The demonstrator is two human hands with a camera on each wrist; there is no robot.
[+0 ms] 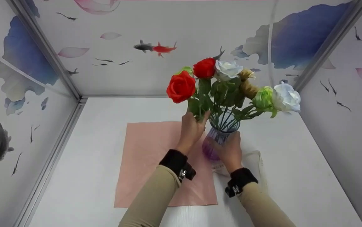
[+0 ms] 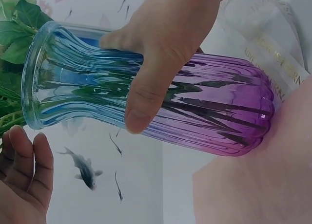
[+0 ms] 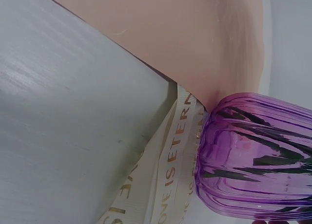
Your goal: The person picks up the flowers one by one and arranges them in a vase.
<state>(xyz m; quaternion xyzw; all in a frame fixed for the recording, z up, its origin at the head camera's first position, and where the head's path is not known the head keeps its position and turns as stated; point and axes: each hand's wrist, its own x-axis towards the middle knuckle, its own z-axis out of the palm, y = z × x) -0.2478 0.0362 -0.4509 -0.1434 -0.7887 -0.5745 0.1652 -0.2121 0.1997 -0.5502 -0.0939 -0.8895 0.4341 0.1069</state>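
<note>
A ribbed glass vase (image 1: pixel 210 149), blue at the mouth and purple at the base, holds several artificial flowers. My right hand (image 1: pixel 231 151) grips its body, with the thumb laid across the glass in the left wrist view. Red roses (image 1: pixel 181 86) lean left, a white rose (image 1: pixel 228 70) rises mid-bunch, and another white bloom (image 1: pixel 286 97) spreads right beside a green one. Under the red roses, my left hand (image 1: pixel 193 127) is raised at the leaves, fingers loosely bent. In the left wrist view these fingers (image 2: pixel 41 160) sit close below the vase's rim; the thumb is out of view there.
A pink paper sheet (image 1: pixel 149 164) lies flat on the white table (image 1: pixel 83 157). Cream ribbon (image 3: pixel 170 170) with gold lettering lies by the vase's base, over the paper's right edge. Printed walls (image 1: pixel 111 78) enclose the table at the back and both sides.
</note>
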